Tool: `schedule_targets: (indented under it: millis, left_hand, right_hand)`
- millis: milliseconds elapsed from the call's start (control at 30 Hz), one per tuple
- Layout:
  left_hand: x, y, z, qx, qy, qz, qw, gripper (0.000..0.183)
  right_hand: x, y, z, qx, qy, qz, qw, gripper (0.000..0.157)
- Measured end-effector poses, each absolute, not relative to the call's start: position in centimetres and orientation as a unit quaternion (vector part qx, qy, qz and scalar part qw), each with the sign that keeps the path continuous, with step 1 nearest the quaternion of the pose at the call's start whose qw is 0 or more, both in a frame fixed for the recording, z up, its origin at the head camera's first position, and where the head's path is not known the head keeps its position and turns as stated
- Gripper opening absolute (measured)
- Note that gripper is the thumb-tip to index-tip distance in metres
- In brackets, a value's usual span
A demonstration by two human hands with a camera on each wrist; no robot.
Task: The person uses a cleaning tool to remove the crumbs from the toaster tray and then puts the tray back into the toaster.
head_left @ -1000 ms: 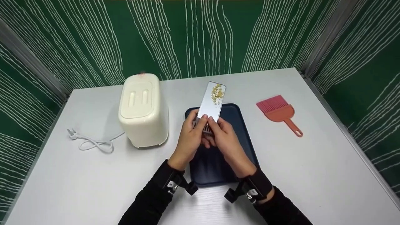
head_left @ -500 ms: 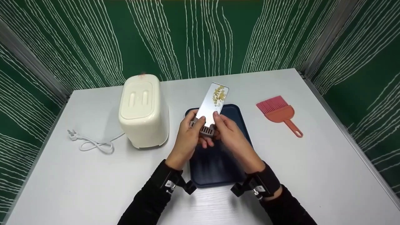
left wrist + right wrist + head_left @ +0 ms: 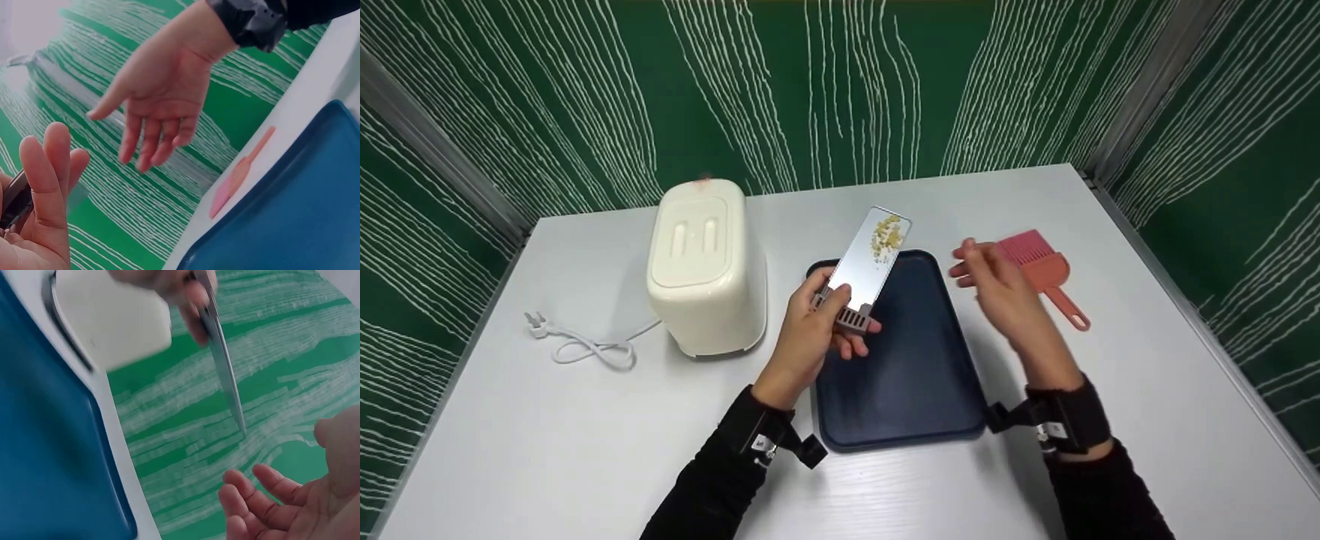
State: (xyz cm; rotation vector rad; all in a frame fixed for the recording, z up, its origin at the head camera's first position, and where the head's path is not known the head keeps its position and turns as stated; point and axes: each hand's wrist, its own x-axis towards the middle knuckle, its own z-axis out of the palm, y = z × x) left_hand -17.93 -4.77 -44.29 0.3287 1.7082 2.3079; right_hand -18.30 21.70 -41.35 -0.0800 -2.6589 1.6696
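Note:
My left hand grips the grey slotted end of a crumb tray, thumb on top and fingers beneath. The tray is a slim, shiny silver rectangle with a patch of yellow crumbs near its far end. It is held over the far part of a dark blue serving tray. My right hand holds nothing; its fingers are loosely extended, overlapping the bristles of a pink and orange brush in the head view. In the left wrist view, the right palm shows bare.
A cream toaster with a lid on top stands at the left. Its white cord, loosely knotted, lies beside it with the plug. Green walls with white streaks enclose the white table.
The right hand has let go of the crumb tray and moved right, toward the brush. The left hand keeps its hold, with the crumb tray tilted slightly further right.

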Motion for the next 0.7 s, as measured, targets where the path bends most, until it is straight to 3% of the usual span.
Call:
schedule_targets:
  millis: [100, 267, 500, 700]
  left_hand:
    - [-18.0, -4.8, -44.4, 0.114, 0.585, 0.793, 0.13, 0.026]
    - [-18.0, -4.8, -44.5, 0.113, 0.584, 0.792, 0.134, 0.028]
    - [-18.0, -4.9, -44.5, 0.116, 0.584, 0.791, 0.142, 0.028]
    - [-18.0, -5.0, -44.7, 0.113, 0.587, 0.788, 0.149, 0.028]
  right_hand:
    - [-18.6, 24.1, -41.8, -0.034, -0.863, 0.502, 0.04, 0.062]
    - [-18.9, 27.8, -42.5, -0.082, -0.893, 0.438, 0.065, 0.072]
    - [-19.1, 32.7, -45.1, -0.107, -0.92, 0.375, 0.033, 0.076]
    - [-19.6, 36.4, -47.4, -0.132, -0.922, 0.361, -0.039, 0.079]
